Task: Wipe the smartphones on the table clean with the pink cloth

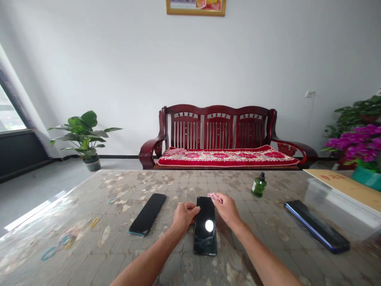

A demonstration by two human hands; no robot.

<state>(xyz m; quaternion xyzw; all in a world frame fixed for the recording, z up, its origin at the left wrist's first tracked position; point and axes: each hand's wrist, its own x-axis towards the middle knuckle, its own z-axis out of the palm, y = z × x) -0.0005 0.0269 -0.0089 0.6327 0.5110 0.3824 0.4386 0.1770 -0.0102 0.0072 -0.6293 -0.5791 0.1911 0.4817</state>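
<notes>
A black phone lies face up on the patterned table between my hands, a bright spot of light reflected on its screen. My left hand rests against the phone's upper left edge, fingers curled onto it. My right hand sits at the phone's upper right corner and pinches a small pink thing, perhaps a cloth or wipe. A second black phone lies to the left, apart from my hands. A third dark phone lies to the right.
A small green bottle stands behind the right hand. A clear plastic box with a tan lid sits at the table's right edge. Coloured rubber bands are scattered at the left. A red wooden bench and potted plants stand beyond.
</notes>
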